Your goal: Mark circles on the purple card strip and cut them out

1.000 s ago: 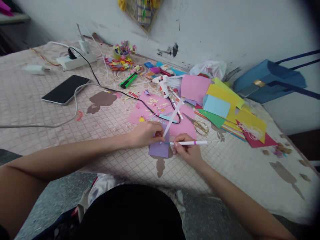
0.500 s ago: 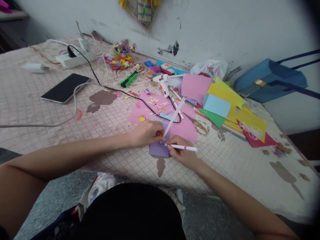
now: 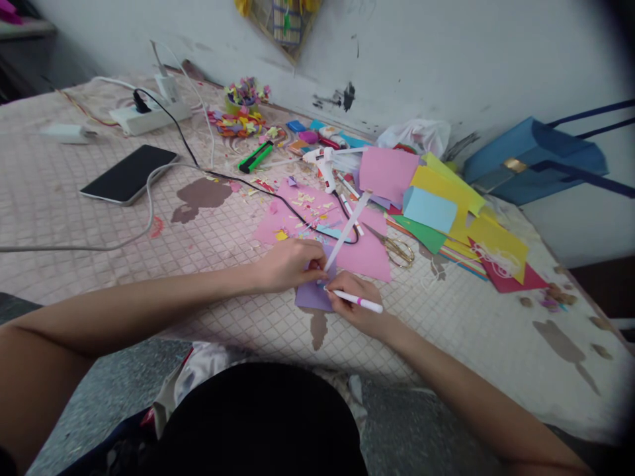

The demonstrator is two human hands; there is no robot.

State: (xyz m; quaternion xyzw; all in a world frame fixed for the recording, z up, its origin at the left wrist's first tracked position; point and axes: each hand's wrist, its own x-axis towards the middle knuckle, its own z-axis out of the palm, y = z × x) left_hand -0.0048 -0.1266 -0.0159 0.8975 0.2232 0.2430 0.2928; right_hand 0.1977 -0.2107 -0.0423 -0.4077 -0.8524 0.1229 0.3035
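My left hand (image 3: 296,266) is closed, thumb and fingers pinching the lower end of a long whitish glue stick (image 3: 348,230) that slants up and away to the right. Beneath both hands lies a purple paper (image 3: 313,297), partly covered by my fingers. In my right hand (image 3: 358,301) is a white marker pen (image 3: 358,301) with a pink band, gripped as for writing. Its tip is close to the paper and the stick's lower end; whether it touches is too small to tell. A pink sheet (image 3: 374,261) strewn with paper scraps lies just beyond.
Gold-handled scissors (image 3: 398,251) lie right of the pink sheet, with a glue gun (image 3: 325,170) behind. Coloured papers (image 3: 441,192) pile at right near a blue bag (image 3: 536,162). A black cable (image 3: 268,192) crosses the table. At left are a phone (image 3: 129,174) and power strip (image 3: 143,120).
My right hand has shifted slightly left, and the marker's back end has swung down toward me. My left hand and the glue stick have stayed put.
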